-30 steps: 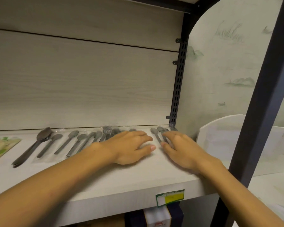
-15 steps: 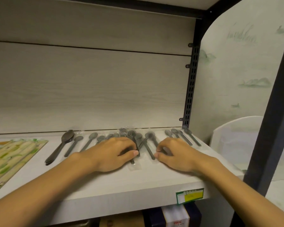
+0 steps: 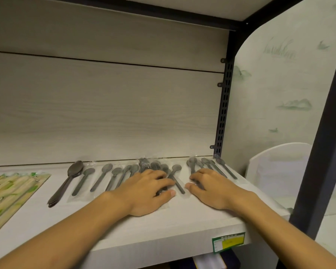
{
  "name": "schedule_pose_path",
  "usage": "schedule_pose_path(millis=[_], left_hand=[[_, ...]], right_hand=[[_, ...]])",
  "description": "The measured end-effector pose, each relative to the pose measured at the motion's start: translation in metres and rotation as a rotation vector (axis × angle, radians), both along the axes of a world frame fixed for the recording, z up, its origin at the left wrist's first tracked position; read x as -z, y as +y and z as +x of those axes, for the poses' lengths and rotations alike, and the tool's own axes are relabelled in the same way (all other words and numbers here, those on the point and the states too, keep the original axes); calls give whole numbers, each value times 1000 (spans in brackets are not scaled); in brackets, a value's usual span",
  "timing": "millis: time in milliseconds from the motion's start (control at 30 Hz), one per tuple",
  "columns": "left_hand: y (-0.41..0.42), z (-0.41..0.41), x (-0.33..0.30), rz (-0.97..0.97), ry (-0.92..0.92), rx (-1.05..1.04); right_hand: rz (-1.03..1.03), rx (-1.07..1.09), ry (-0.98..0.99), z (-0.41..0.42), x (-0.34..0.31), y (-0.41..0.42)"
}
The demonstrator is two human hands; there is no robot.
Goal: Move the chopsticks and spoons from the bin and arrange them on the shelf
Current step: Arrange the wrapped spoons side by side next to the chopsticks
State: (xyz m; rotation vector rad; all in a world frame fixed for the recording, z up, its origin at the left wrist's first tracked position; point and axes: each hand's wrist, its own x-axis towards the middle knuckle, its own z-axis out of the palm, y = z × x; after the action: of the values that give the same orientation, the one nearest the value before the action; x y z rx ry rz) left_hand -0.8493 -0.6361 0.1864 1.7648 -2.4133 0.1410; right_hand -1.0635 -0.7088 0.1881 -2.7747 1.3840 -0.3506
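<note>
Several grey spoons in clear wrappers lie in a row along the back of the white shelf (image 3: 124, 230). A stack of darker spoons (image 3: 66, 183) sits at the row's left end. My left hand (image 3: 144, 193) lies flat on a pile of wrapped spoons (image 3: 155, 167) in the middle, fingers spread. My right hand (image 3: 211, 189) rests flat on the wrapped spoons (image 3: 208, 166) at the right end, fingertips on their handles. Green and tan chopstick packs (image 3: 10, 195) lie at the far left. The bin is not clearly in view.
A black slotted upright (image 3: 223, 113) and a black frame post (image 3: 322, 152) bound the shelf on the right. A white curved panel (image 3: 275, 171) stands beyond the shelf's right end. A green and yellow price label (image 3: 228, 241) is on the front edge.
My hands slid a little nearer the shelf front over the wrapped spoons, now lying more spread out. The view shifted left, showing more of the chopstick packs.
</note>
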Motion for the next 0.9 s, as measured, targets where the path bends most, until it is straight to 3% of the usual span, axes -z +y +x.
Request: schedule_pose_path(millis=[233,367,467,733,900], left_hand=[[1,1,2,-3,26,13],[1,0,2,-6,25,9],[1,0,3,0,28,11],[0,3,6,1,46,25],[1,3,5,-10,59,29]], right_hand=[[-55,26,-26,-3,1,0],[-190,57,1,1,-6,-4],[-152,68,10,7,-10,-8],[-118,90,-176,15,-12,-18],[-227,64,-283,1,-16,-5]])
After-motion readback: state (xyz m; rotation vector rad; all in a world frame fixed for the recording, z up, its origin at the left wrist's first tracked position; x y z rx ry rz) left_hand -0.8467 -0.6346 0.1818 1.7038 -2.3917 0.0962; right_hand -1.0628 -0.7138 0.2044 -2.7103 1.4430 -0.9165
